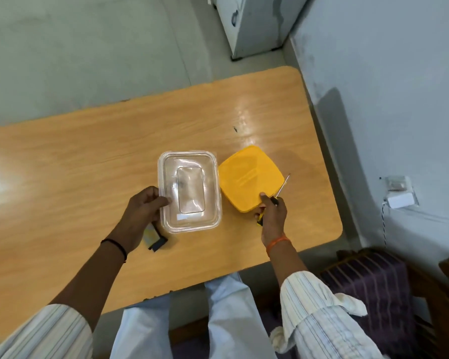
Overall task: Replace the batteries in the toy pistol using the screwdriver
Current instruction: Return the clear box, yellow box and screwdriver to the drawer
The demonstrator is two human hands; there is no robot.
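My right hand [272,218] is closed around a screwdriver [283,185] with a yellow and black handle; its metal shaft points up and to the right. The thumb of that hand rests on the near edge of a yellow lid [249,177] lying flat on the table. My left hand [143,211] grips the left rim of a clear plastic container [217,182] that looks empty. Under my left palm a dark and silver object [157,240], apparently part of the toy pistol, pokes out, mostly hidden. I see no batteries.
The wooden table [114,151] runs left to right, with its rounded right end close to a grey wall. A chair with a purple cushion [373,275] stands at the lower right. A white cabinet [254,22] is on the floor beyond, and a white charger [399,199] is plugged into the wall.
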